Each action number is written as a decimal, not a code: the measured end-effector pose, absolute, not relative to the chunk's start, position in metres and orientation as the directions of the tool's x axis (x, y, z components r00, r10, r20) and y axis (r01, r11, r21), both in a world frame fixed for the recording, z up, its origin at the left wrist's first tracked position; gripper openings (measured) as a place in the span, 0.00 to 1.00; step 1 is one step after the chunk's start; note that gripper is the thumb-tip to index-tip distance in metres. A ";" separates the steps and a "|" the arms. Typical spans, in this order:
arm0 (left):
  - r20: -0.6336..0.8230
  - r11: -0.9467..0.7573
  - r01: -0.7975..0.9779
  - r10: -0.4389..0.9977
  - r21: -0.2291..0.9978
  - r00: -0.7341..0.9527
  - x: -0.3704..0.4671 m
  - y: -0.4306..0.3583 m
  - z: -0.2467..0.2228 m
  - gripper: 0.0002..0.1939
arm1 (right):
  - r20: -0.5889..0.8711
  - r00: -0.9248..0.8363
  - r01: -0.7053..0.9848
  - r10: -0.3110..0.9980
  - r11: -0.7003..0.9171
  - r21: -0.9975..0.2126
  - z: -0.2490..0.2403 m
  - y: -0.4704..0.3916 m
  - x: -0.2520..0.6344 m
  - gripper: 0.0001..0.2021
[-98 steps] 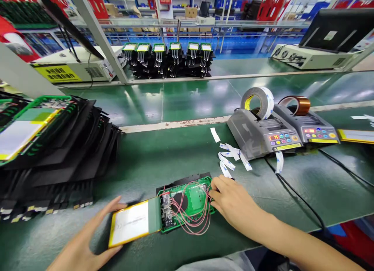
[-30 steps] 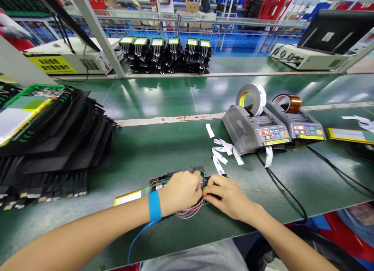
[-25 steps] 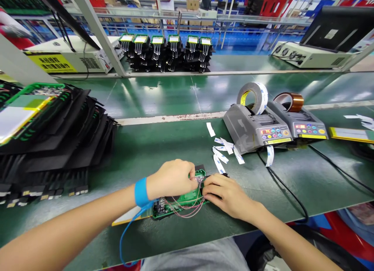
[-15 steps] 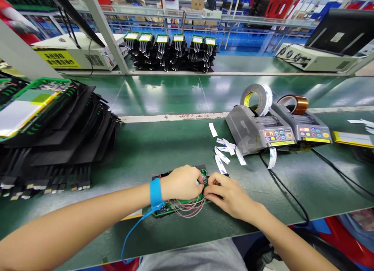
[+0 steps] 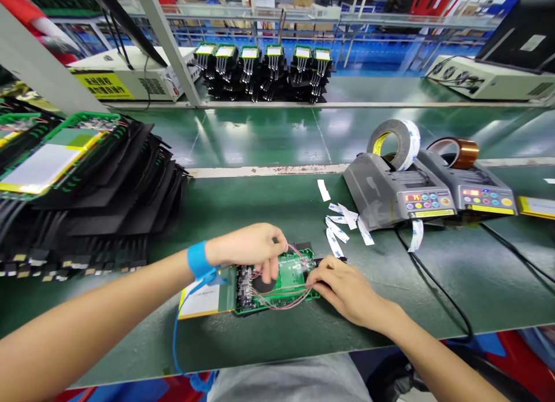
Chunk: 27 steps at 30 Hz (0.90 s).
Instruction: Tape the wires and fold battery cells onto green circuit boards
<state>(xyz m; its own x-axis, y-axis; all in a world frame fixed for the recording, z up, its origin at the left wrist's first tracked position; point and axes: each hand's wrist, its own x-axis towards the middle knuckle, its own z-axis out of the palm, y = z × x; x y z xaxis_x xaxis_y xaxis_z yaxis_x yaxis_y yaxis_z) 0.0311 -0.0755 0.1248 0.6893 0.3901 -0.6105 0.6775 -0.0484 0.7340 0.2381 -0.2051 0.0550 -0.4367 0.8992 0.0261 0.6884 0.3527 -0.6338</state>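
A green plastic housing (image 5: 284,277) with circuit parts at its left end lies on the bench in front of me. Above its upper edge, my left hand (image 5: 249,249) pinches a thin pink wire (image 5: 295,250), and its lower fingers hang over a black round disc (image 5: 264,284). At the housing's right end, my right hand (image 5: 347,286) has its fingertips closed on the thin wires, partly hidden by the fingers. More pink and white wires (image 5: 288,305) loop along the near side. A flat battery pack (image 5: 202,299) with a white label sits against the left end.
Stacked black units with green frames (image 5: 104,176) stand at the left. Cut tape strips (image 5: 340,225) lie beyond my right hand, near two tape dispensers (image 5: 403,188). A black cable (image 5: 437,292) crosses the right side. A blue wrist cord (image 5: 176,338) hangs from my left wrist.
My left hand has moved left and up from the right end, drawing the pink wire out and uncovering the housing's inside. My right hand stays at the right end. The view has shifted slightly.
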 end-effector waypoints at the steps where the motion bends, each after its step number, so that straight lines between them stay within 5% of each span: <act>1: -0.598 0.010 0.650 0.403 0.760 0.693 0.030 -0.081 0.119 0.11 | 0.024 -0.420 0.676 0.907 0.331 -0.659 0.055 -0.206 0.238 0.07; 7: -0.524 0.165 0.500 0.353 0.850 0.775 0.013 -0.118 0.098 0.13 | 0.031 -0.360 0.595 0.933 0.254 -0.763 0.054 -0.207 0.237 0.08; 13: -0.263 -0.343 0.504 0.554 0.793 0.790 -0.032 -0.140 0.096 0.21 | 0.000 -0.381 0.601 0.924 0.248 -0.760 0.054 -0.196 0.239 0.06; 19: -0.092 -0.735 0.421 0.444 0.532 0.891 -0.059 -0.151 0.082 0.22 | 0.041 -0.590 0.546 0.807 0.435 -0.716 0.063 -0.184 0.247 0.11; 23: -0.009 -0.831 0.361 0.394 0.424 0.919 -0.062 -0.156 0.076 0.31 | 0.003 -0.707 0.559 0.707 0.562 -0.610 0.073 -0.182 0.255 0.11; 27: -0.148 -0.794 0.483 0.464 0.369 0.874 -0.049 -0.164 0.072 0.31 | 0.017 -0.784 0.540 0.621 0.695 -0.475 0.069 -0.181 0.262 0.13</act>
<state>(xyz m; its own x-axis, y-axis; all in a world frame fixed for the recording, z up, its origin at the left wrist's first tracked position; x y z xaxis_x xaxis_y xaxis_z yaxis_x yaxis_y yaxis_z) -0.0494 -0.1639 0.0721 0.8737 0.4636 -0.1476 0.4835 -0.7936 0.3693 0.2620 -0.1814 0.0694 -0.7840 0.6205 0.0170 0.5397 0.6948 -0.4754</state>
